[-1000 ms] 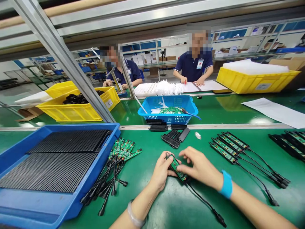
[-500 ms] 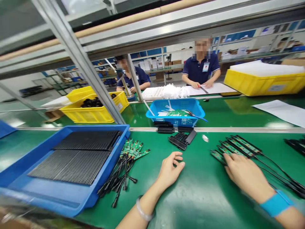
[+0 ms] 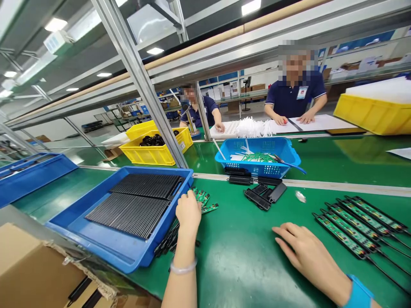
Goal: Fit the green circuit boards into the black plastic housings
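Note:
My left hand (image 3: pixel 189 212) is over the pile of green circuit boards (image 3: pixel 202 197) with black cables, beside the right rim of the blue tray (image 3: pixel 135 267). Its fingers are curled together and point away from me, so whatever they grip is hidden. Rows of narrow black plastic casings (image 3: pixel 128 216) fill much of that tray. Above the green bench, my right hand (image 3: pixel 310 256) is open and holds nothing, fingers extended. To its right lie several black casings with circuit boards set in them (image 3: pixel 345 233), side by side, cables trailing toward the lower right.
A light-blue basket (image 3: pixel 221 159) with green and white strips stands at the bench's middle, with loose black covers (image 3: pixel 260 194) before it. A metal post (image 3: pixel 150 98) rises behind the tray. Two people work across the bench near yellow bins (image 3: pixel 144 154). A cardboard box (image 3: pixel 38 269) is lower left.
My left hand has moved left from the bench's middle to the circuit-board pile. My right hand has come away from the row of boards in casings. The view has turned left.

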### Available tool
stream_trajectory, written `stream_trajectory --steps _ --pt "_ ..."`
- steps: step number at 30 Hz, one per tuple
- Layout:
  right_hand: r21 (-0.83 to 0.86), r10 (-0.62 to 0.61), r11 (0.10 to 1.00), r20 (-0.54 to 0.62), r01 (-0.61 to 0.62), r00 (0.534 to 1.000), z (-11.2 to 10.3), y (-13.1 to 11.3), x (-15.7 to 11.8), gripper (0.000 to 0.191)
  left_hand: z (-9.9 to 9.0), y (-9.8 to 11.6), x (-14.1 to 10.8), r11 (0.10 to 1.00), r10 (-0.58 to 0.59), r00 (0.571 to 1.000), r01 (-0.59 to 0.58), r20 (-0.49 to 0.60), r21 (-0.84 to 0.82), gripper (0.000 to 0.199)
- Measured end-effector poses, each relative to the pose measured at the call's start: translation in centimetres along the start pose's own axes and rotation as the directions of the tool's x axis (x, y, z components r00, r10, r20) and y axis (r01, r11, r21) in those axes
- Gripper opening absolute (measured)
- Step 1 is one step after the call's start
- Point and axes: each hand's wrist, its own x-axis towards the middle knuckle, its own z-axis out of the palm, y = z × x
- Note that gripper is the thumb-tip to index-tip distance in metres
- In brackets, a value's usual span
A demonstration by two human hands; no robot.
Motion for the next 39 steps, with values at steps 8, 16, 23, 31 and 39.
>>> stream_trajectory --steps 8,16,23,31,39 --pt "0.274 0.117 0.952 0.082 -0.135 0.99 0.0 -0.1 -0.8 0.03 -0.5 -2.5 1.0 0.992 -0.123 0.992 0.123 0.04 0.001 0.023" --pt "0.821 0.246 0.144 0.512 -0.553 0.823 -0.5 -1.8 0.5 0.051 0.1 2.6 -1.5 0.549 0.286 0.955 -0.234 -0.083 -0.802 0.022" --pt "0.77 0.365 -0.57 0.549 -0.286 0.752 -1.1 -2.3 0.7 0.05 5.7 7.9 -3.2 0.502 0.753 0.642 -0.702 -0.145 -0.505 0.049" --pt "0.76 0.411 -0.547 0.609 -0.351 0.678 -1.2 -1.1 0.7 0.022 7.6 8.3 -1.2 0.658 0.701 0.701 -0.707 -0.133 -0.258 0.017" --pt "0.807 0.42 -0.457 0.567 -0.375 0.708 -1.2 -0.9 0.3 0.026 5.8 6.4 -2.0 0.601 0.714 0.685 -0.706 -0.144 -0.376 0.028"
